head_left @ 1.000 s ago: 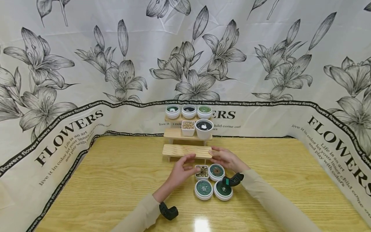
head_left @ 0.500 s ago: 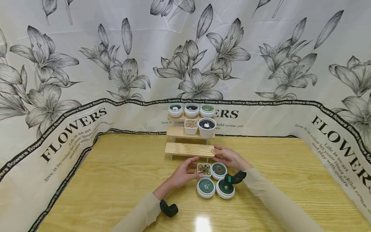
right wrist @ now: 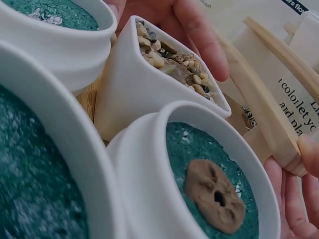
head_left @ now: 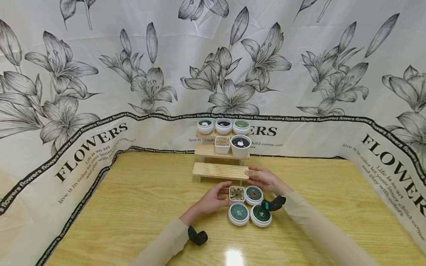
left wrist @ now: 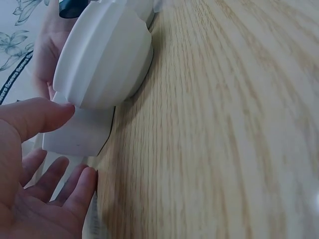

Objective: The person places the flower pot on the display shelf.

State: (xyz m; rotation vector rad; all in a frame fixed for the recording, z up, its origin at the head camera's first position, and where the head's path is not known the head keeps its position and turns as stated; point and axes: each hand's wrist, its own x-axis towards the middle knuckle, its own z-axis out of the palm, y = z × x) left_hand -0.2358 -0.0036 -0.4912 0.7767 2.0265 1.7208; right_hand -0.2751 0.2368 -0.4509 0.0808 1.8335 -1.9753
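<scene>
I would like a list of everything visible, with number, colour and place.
table: 1, yellowish wood, foreground
cloth: 1, white with black print, background
top shelf: 1, pale wood, rear
middle shelf: 1, pale wood, centre
lowest shelf: 1, pale wood, frontmost
small round pots: 3, white, top shelf
rear square pot: 1, white, pebble-filled, middle shelf
larger round pot: 1, white, dark filling, right of it
front square pot: 1, white, pebble-filled, on the table
front round pots: 3, white, green filling, near it
wrist devices: 2, black, one per wrist
sleeves: 2, beige, both arms
left grip: 1, bare hand, near front square pot
right grip: 1, bare hand, holding lowest shelf's right end
</scene>
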